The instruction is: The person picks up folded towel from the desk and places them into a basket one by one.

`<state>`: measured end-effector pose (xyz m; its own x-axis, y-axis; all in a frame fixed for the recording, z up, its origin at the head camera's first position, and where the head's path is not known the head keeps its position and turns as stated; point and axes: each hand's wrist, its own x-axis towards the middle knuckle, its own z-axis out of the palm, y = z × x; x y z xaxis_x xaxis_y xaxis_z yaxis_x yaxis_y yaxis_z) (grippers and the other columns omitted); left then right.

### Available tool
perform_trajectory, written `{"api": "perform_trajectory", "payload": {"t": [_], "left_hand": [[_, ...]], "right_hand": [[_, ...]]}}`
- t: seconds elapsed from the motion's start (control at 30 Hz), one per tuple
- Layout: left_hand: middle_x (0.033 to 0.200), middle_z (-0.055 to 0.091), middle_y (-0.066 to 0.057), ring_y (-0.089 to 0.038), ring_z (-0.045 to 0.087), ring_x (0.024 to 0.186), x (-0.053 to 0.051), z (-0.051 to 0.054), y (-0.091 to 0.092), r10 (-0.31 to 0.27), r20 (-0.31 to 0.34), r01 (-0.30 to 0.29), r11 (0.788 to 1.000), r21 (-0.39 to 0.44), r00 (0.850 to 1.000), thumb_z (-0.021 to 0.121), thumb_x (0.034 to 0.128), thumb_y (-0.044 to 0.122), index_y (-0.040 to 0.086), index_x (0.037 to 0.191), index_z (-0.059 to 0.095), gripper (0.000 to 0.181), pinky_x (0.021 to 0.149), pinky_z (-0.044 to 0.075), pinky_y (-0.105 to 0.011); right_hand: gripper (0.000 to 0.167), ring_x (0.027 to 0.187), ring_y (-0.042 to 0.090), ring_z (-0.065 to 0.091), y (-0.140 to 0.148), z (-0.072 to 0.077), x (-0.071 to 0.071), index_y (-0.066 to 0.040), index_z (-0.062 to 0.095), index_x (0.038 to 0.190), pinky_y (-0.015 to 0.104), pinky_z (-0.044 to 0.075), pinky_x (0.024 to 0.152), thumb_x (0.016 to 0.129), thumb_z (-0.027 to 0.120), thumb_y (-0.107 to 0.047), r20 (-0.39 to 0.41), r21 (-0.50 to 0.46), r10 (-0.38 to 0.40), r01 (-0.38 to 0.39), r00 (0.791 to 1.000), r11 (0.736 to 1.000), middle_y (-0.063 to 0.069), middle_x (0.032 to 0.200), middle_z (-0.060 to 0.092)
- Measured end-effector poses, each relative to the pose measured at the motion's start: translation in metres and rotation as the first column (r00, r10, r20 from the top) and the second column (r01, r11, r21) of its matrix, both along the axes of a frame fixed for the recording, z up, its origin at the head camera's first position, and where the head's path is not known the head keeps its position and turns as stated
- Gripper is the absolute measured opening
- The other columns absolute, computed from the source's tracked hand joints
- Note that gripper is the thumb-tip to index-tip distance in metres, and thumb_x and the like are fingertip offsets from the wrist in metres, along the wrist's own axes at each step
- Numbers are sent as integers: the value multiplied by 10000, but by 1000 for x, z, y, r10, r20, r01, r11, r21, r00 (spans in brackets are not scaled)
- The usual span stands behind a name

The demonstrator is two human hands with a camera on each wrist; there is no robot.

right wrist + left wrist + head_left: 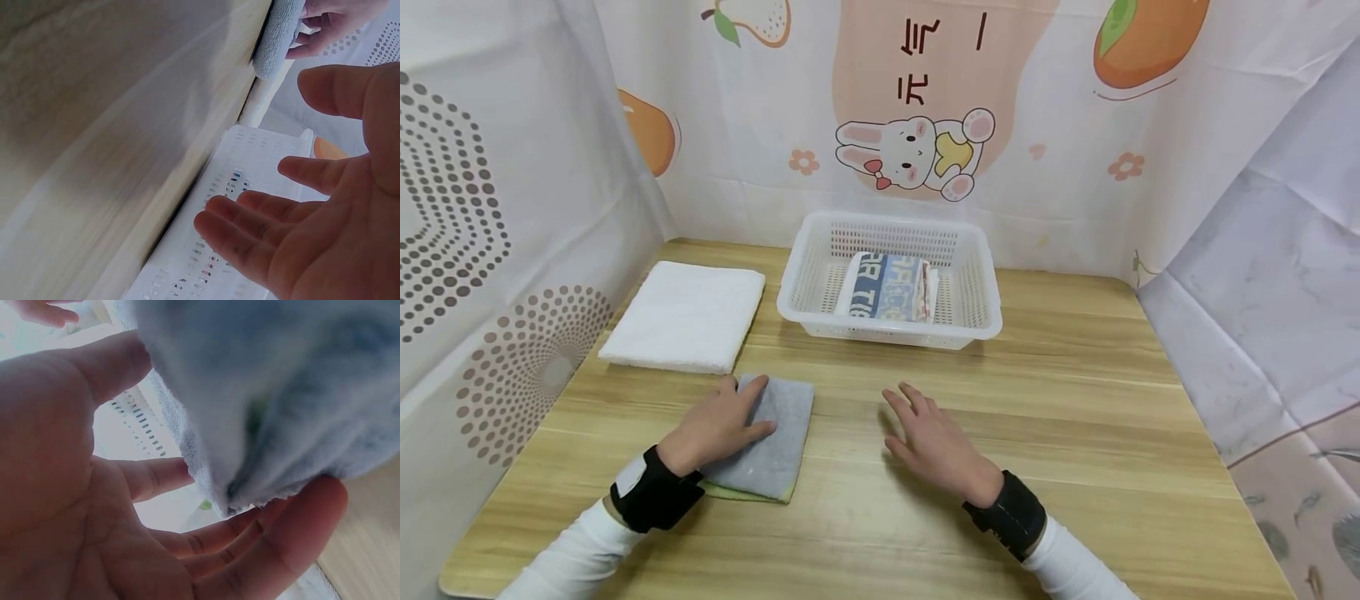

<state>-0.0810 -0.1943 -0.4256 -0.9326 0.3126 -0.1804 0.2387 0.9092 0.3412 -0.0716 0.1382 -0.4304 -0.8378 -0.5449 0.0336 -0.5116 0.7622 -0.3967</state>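
Left hand (717, 422) perhaps grips grey cloth (784, 442) at its edge; right hand (938, 443) apart.

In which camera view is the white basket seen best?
The head view: it shows the white basket whole, with the printed item inside. The right wrist view shows its outer wall, partly hidden by the right hand; the left wrist view, only a perforated piece beyond the left hand.

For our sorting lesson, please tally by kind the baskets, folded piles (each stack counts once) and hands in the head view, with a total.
Baskets: 1 (white basket)
Folded piles: 3 (white pile; grey-topped pile; printed pile inside the basket)
Hands: 2 (left hand; right hand)
Total: 6
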Motion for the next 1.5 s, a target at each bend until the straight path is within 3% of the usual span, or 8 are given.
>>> {"api": "perform_trajectory", "payload": {"t": [0.43, 0.83, 1.23, 1.5], "left_hand": [[1197, 467, -394, -207, 514, 702, -2, 3, 4, -13, 25, 12, 999, 48, 1000, 701, 936, 277, -51, 1458, 427, 674, 608, 451, -322], [1134, 506, -343, -189, 504, 651, -5, 1, 10, -10, -5, 10, 999, 40, 1000, 712, 927, 298, -43, 1442, 445, 673, 561, 444, -313], [1187, 492, -369, -209, 535, 652, -7, -2, 17, -20, -25, 21, 998, 56, 999, 700, 935, 314, -32, 1446, 431, 673, 581, 468, -352], [1152, 502, -375, -199, 501, 571, -6, -5, 23, -27, -46, 28, 999, 21, 999, 692, 938, 336, -31, 1437, 433, 672, 507, 434, -322]], "right_hand": [[638, 1294, 427, 494, -4, -1, 0, -49, 428, 1485, 568, 449, 999, 944, 690, -263, -17, -6, 23, -23, 1000, 1000, 270, 1482, 415], [625, 1310, 422, 481, -7, -4, 3, -58, 436, 1477, 555, 421, 1041, 941, 692, -255, -5, -12, 27, -27, 1000, 1000, 266, 1476, 421], [610, 1294, 413, 500, -7, -7, 5, -79, 444, 1473, 544, 454, 1009, 946, 685, -269, -6, -11, 18, -18, 1000, 1000, 252, 1474, 430], [598, 1280, 413, 514, -7, -10, 6, -68, 460, 1464, 537, 463, 1002, 942, 685, -257, -3, -21, 24, -24, 1000, 999, 257, 1471, 435]]}}
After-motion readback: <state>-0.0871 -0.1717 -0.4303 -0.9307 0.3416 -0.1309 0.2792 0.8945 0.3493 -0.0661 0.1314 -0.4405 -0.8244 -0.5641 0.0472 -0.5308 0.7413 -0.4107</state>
